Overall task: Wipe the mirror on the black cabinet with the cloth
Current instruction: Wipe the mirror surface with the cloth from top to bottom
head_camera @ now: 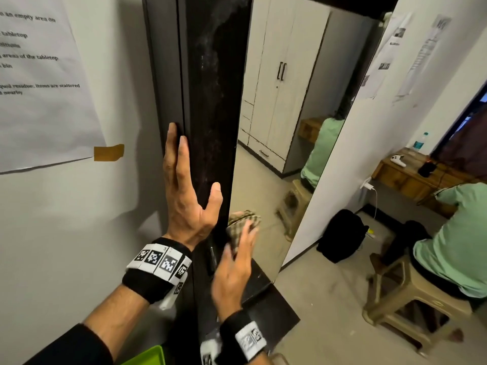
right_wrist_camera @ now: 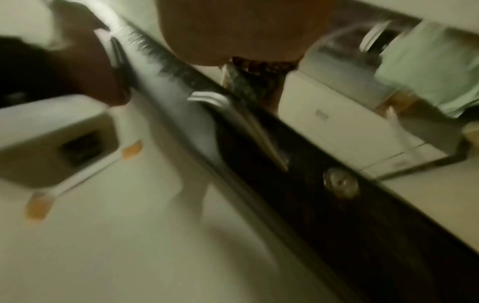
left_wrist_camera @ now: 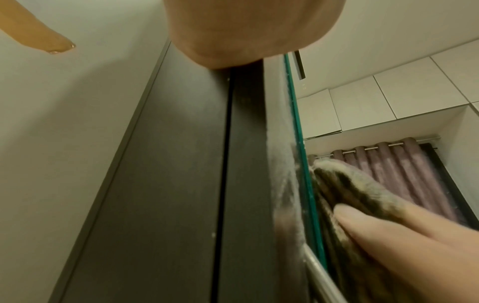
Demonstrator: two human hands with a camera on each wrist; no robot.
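The right hand [head_camera: 233,270] presses a folded checked beige-and-brown cloth [head_camera: 241,225] flat-fingered against the lower left of the tall mirror [head_camera: 279,127] (its image blurred). The left hand [head_camera: 188,196], fingers straight, rests on the dusty black cabinet's edge [head_camera: 210,101].

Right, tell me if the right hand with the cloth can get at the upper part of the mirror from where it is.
Probably yes. The right hand presses the cloth low on the mirror, and the glass above shows nothing in front of it. The left hand lies on the black cabinet edge, clear of the glass.
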